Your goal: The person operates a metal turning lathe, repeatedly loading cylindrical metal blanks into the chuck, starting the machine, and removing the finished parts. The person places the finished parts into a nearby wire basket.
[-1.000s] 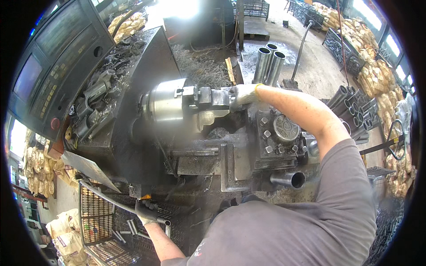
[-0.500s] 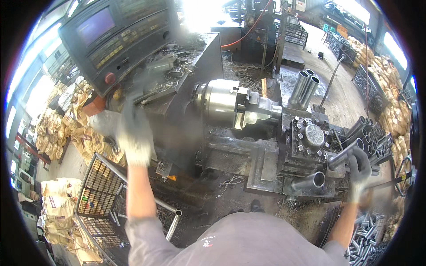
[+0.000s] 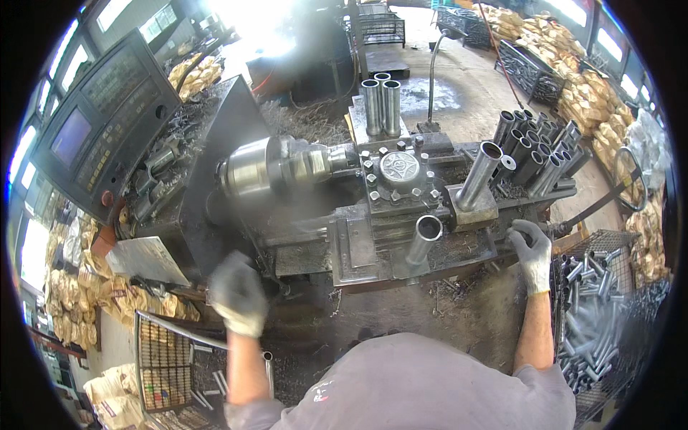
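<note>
My left hand (image 3: pixel 239 294), in a pale work glove, is smeared by motion in front of the lathe's lower left side. Its fingers cannot be made out. My right hand (image 3: pixel 532 251), gloved too, hangs by the front right edge of the lathe bed, thumb and fingers apart with nothing between them. Up and to its left, a metal tube (image 3: pixel 479 175) leans in a block. Another short tube (image 3: pixel 424 240) stands tilted at the front of the carriage. Left of the bolted tool post (image 3: pixel 399 168) is the chuck (image 3: pixel 251 168), its jaws blurred.
A control panel (image 3: pixel 100 129) rises at the left. Three tubes (image 3: pixel 381 104) stand behind the tool post, and several more (image 3: pixel 534 150) are bunched at the right. A wire bin of short tubes (image 3: pixel 591 322) is at lower right, a wire basket (image 3: pixel 165 365) at lower left.
The view has swung, and the control panel sits farther left. My left hand has come down toward me. My right hand has moved away from the leaning tube. The chuck's jaws, sharp before, are blurred.
</note>
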Demonstrator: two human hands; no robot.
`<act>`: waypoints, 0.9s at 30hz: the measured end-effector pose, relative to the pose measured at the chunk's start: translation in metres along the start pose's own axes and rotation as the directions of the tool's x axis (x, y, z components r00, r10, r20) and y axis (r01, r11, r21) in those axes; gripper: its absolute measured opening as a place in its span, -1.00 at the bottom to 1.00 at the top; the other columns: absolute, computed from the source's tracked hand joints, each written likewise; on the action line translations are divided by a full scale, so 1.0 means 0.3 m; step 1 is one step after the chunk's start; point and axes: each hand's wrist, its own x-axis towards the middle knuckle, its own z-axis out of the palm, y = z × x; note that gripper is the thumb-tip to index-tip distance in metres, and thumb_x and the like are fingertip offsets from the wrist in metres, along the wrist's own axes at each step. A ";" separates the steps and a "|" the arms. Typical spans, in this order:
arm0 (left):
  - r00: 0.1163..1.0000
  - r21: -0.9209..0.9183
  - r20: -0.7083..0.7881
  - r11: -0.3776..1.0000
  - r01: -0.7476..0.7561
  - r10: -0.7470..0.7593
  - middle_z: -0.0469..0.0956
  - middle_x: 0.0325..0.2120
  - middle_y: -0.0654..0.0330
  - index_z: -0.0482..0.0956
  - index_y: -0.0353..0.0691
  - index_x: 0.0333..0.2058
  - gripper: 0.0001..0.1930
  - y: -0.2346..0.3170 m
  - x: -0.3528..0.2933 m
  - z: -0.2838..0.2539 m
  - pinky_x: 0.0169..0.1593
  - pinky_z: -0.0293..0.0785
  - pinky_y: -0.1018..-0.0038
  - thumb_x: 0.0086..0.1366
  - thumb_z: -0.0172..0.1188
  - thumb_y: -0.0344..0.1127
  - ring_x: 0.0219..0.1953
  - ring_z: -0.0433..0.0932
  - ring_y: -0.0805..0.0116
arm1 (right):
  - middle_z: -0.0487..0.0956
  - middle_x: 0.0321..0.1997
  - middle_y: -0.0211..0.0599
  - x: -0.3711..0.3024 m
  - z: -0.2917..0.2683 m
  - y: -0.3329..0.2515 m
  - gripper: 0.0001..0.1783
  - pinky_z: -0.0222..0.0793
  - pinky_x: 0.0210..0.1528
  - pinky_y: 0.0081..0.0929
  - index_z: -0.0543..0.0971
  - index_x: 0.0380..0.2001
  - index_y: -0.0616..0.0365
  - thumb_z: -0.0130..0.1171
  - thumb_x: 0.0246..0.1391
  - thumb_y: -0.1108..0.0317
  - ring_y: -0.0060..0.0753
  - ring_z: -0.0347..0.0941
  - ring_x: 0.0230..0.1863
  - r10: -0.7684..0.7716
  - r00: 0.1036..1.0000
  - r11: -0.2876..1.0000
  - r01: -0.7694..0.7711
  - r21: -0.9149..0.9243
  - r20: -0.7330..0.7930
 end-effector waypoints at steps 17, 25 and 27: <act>-0.565 0.554 0.028 -0.458 0.695 -0.824 0.76 -0.05 -0.14 0.75 -0.30 0.04 -0.47 0.798 -2.065 -0.541 0.16 0.58 0.13 0.34 0.17 0.03 0.07 0.72 -0.06 | 0.81 -0.11 -0.11 0.270 0.432 -0.358 -0.61 0.66 -0.01 -0.30 0.72 -0.04 0.28 0.55 0.05 0.40 -0.32 0.76 -0.07 -0.750 0.661 0.660 0.750 -0.054 0.026; -0.556 0.197 -0.227 -0.596 0.778 -0.800 0.66 0.16 -0.15 0.71 -0.19 0.15 -0.37 1.412 -2.475 -0.569 0.34 0.48 0.13 0.36 0.12 0.18 0.28 0.58 -0.13 | 0.67 0.16 -0.12 -0.768 0.714 -0.925 -0.39 0.55 0.24 -0.25 0.58 0.17 0.31 0.52 0.01 0.51 -0.23 0.63 0.14 -0.966 0.158 0.244 0.319 0.916 0.202; -0.569 0.133 -0.314 -0.628 0.767 -0.760 0.65 0.15 -0.17 0.72 -0.18 0.10 -0.41 1.616 -2.742 -0.524 0.29 0.52 0.08 0.40 0.02 0.15 0.24 0.60 -0.18 | 0.67 0.15 -0.14 -1.136 0.746 -0.920 -0.36 0.55 0.29 -0.27 0.59 0.15 0.29 0.59 -0.03 0.47 -0.26 0.62 0.17 -0.896 -0.034 0.442 0.038 0.896 0.444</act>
